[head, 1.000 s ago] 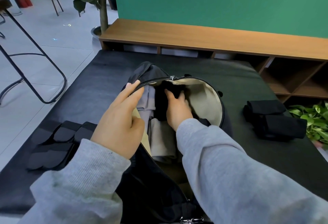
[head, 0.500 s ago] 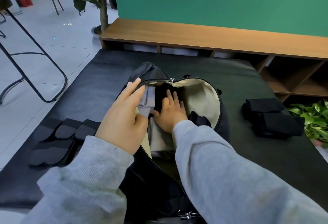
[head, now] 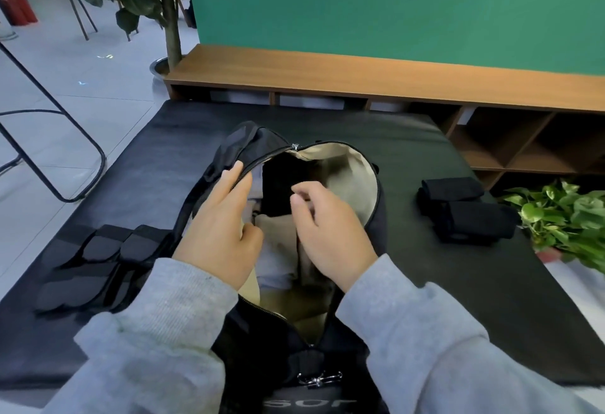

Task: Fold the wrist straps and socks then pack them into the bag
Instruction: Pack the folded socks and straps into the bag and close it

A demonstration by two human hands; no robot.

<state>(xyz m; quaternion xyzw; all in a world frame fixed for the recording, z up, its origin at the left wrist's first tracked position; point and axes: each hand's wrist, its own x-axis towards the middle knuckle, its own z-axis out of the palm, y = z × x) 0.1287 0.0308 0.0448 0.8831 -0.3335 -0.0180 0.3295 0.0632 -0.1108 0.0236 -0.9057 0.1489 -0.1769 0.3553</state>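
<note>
From my remote seat, nearest me is the black bag (head: 278, 341), unzipped, its beige lining showing. My left hand (head: 219, 233) rests on the 9 o'clock rim of the opening, fingers extended and thumb tucked inside, holding that edge back. My right hand (head: 327, 233) hovers over the mouth, fingers loosely curled, nothing in it that I can see. Inside lie light folded pieces and a dark item (head: 281, 184) toward 12 o'clock (I can't tell whether it is a sock or a strap).

I judge the step in hand to be fetching the next piece. To do it well, I'd keep the left hand pinning the rim so the mouth stays wide, carry the next item folded flat and lay it beside what is there rather than on top, so nothing unrolls.

The wrist straps (head: 95, 269) lie flat at 9 o'clock, just beside the bag; the folded black socks (head: 465, 210) sit at 3 o'clock, well apart. All rest on a black mat (head: 425, 282). Beyond it at 12 o'clock runs a low wooden shelf (head: 360, 76) under a green wall (head: 393, 4); a leafy plant (head: 566, 213) is at 3 o'clock, a potted tree (head: 170, 20) and tiled floor at 11.
</note>
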